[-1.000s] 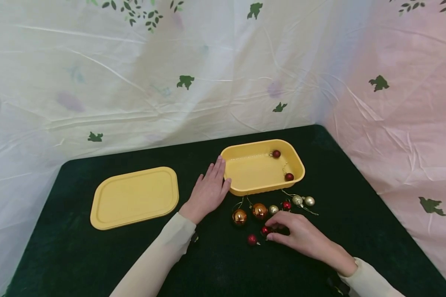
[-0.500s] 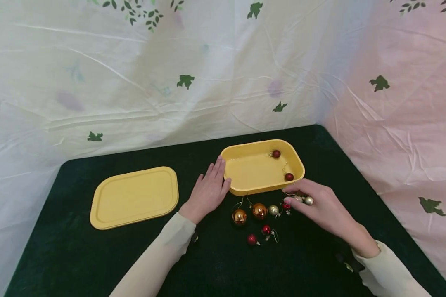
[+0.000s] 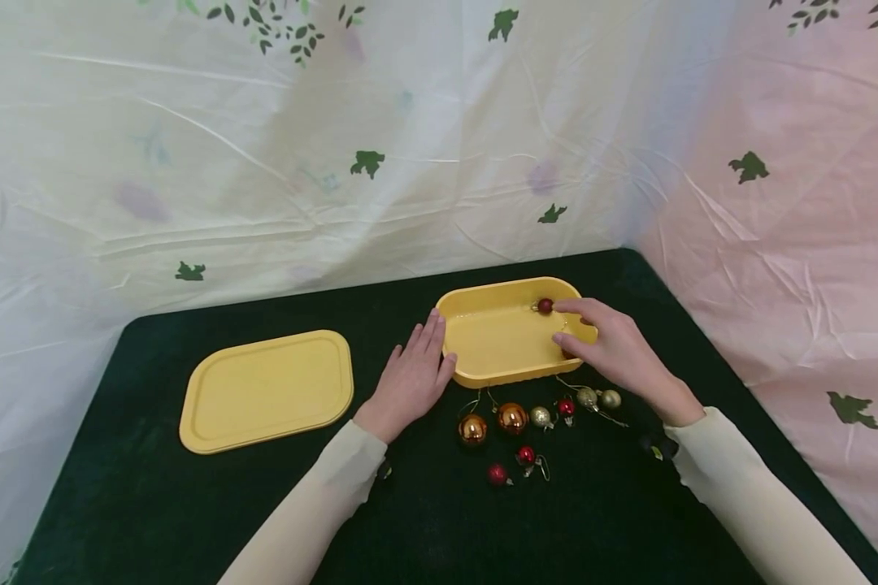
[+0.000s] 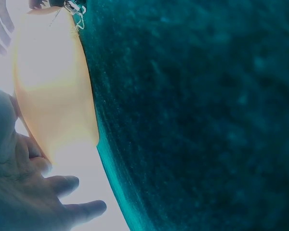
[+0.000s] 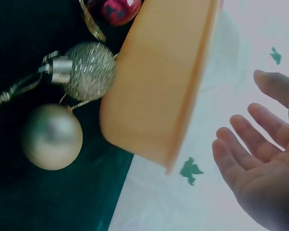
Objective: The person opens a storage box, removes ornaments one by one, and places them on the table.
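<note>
Shallow yellow box (image 3: pixel 497 341), oblong with rounded corners, on the dark worktop (image 3: pixel 190 504); one red bauble (image 3: pixel 545 305) showing inside, seven baubles just before it, one yellow lid (image 3: pixel 267 390) apart at left. Right hand (image 3: pixel 607 345) over the box's right end, fingers loosely spread, holding nothing; left hand (image 3: pixel 410 378) flat against its left wall.

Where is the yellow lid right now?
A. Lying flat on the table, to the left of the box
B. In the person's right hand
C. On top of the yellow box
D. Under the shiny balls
A: the lid lies flat on the dark table, apart from the open box, with the left hand between them.
</note>
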`<state>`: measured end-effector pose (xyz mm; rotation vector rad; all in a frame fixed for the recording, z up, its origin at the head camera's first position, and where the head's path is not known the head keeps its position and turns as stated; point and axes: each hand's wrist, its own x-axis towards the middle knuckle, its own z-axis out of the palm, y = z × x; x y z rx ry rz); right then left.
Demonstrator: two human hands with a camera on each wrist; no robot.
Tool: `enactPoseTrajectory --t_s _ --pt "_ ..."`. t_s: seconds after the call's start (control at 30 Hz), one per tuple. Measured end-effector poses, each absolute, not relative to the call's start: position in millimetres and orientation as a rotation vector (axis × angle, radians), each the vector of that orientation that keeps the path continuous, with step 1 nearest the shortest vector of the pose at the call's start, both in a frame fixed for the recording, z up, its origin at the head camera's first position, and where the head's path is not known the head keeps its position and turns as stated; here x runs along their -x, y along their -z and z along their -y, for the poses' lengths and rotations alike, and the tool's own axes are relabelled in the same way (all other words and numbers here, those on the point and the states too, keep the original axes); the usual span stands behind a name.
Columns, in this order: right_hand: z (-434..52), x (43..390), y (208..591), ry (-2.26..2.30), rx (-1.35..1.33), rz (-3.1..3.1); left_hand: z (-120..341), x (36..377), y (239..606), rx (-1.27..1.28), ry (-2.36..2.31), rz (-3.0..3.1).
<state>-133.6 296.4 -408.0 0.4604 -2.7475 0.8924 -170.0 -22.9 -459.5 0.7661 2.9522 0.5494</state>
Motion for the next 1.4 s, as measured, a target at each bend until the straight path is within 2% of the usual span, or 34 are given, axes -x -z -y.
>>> enactPoseTrajectory --t_s 0.57,1.4 --pt "-296.0 191.8 425.1 -0.970 -0.386 2.944 19.6 166.9 459.5 -0.740 -0.548 -2.961" --pt "-282.6 235.7 435.9 -0.873 -0.449 3.042 16.7 175.7 458.2 -0.711 -0.541 -2.964"
